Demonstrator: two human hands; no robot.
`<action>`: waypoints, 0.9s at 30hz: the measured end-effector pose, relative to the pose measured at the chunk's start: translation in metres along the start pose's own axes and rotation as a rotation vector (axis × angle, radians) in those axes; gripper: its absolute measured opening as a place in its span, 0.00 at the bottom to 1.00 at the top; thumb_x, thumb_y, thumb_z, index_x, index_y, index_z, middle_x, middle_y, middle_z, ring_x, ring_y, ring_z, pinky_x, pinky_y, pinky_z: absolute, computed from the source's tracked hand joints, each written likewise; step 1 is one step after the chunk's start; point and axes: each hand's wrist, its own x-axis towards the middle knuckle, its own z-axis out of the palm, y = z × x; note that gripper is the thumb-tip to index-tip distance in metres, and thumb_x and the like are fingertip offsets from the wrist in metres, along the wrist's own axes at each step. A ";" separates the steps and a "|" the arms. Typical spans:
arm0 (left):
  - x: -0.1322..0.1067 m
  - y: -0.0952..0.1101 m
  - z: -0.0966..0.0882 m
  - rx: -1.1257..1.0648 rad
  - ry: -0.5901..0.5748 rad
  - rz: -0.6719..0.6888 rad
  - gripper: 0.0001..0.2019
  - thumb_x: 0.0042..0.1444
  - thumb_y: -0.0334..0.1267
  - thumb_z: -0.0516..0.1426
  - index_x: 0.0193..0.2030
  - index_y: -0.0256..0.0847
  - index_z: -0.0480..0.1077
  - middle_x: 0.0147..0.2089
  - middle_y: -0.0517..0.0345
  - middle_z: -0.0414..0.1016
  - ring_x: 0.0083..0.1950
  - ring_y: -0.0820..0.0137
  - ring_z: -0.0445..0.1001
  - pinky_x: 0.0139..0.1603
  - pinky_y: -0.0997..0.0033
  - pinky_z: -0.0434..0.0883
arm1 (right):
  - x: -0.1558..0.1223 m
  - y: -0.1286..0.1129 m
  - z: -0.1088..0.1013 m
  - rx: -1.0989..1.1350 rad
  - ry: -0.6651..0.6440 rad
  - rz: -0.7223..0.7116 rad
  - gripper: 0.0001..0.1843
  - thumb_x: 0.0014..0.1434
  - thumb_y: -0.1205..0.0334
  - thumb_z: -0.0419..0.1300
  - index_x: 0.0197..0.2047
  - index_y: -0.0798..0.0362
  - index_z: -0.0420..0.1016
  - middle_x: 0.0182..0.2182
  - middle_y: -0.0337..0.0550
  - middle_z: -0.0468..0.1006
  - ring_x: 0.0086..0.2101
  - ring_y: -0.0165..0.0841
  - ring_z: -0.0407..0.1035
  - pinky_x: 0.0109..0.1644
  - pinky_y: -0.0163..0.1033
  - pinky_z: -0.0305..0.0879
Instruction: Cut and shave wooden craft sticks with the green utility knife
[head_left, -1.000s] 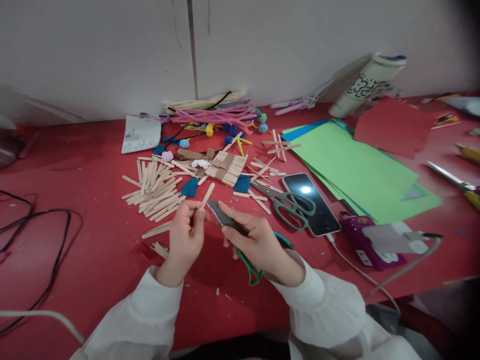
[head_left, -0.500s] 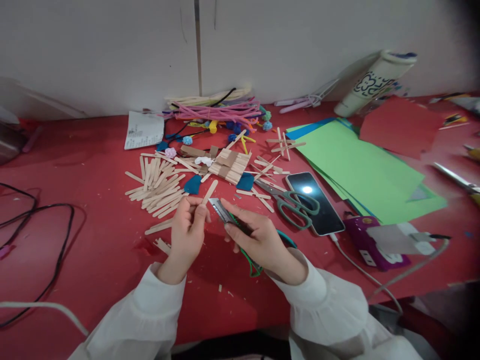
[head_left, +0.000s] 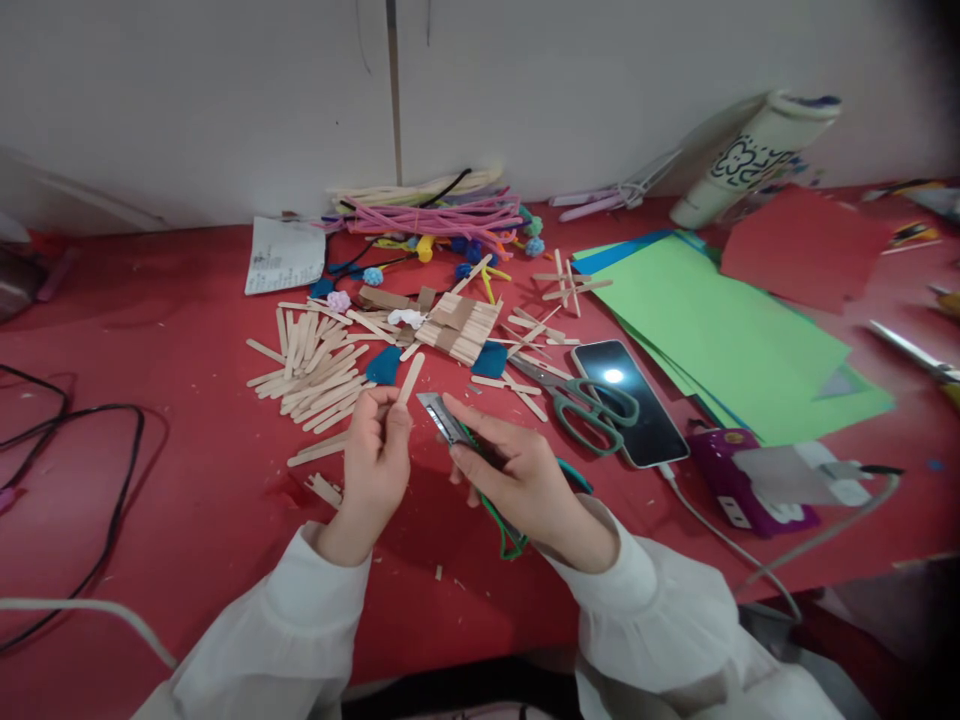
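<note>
My left hand (head_left: 377, 462) pinches a wooden craft stick (head_left: 411, 378), whose rounded end points up and away from me. In my right hand (head_left: 514, 470) is a utility knife (head_left: 444, 418) with its blade out, the tip a short way right of the stick and apart from it. Green parts of something show below the right palm, mostly hidden. Left of my left hand spreads a pile of loose craft sticks (head_left: 322, 375). Beyond both hands lies a flat panel of joined sticks (head_left: 461, 328) with brown strips across it.
Green-handled scissors (head_left: 592, 415) overlap a phone (head_left: 631, 405) on the right, near green paper sheets (head_left: 735, 340) and a purple power adapter (head_left: 742, 480). Pink pipe cleaners (head_left: 435, 222) lie at the back, beside a note (head_left: 285, 256). A tumbler (head_left: 754, 160) stands back right; black cable (head_left: 124, 500) runs left.
My left hand has drawn the stick slightly left and turned it more upright, widening the gap to the knife blade. My right hand has hardly moved.
</note>
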 end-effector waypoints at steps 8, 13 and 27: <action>-0.002 0.004 0.000 0.084 -0.021 0.063 0.08 0.62 0.44 0.47 0.37 0.42 0.60 0.23 0.66 0.57 0.21 0.75 0.57 0.21 0.75 0.58 | -0.002 -0.002 -0.001 -0.115 -0.008 -0.034 0.28 0.56 0.67 0.54 0.61 0.50 0.64 0.24 0.36 0.70 0.17 0.22 0.62 0.20 0.29 0.67; -0.003 0.005 0.000 0.173 -0.014 0.140 0.07 0.62 0.42 0.47 0.35 0.42 0.59 0.25 0.64 0.58 0.24 0.73 0.60 0.25 0.73 0.60 | -0.002 0.000 -0.001 -0.116 -0.006 -0.054 0.27 0.57 0.68 0.54 0.60 0.50 0.64 0.24 0.36 0.69 0.18 0.22 0.62 0.20 0.30 0.68; -0.002 0.008 0.000 0.312 0.028 0.255 0.06 0.61 0.38 0.47 0.33 0.42 0.58 0.27 0.62 0.60 0.27 0.73 0.63 0.28 0.73 0.62 | -0.004 -0.002 0.001 -0.047 -0.004 -0.024 0.28 0.56 0.67 0.54 0.61 0.50 0.64 0.24 0.36 0.69 0.18 0.22 0.61 0.19 0.29 0.69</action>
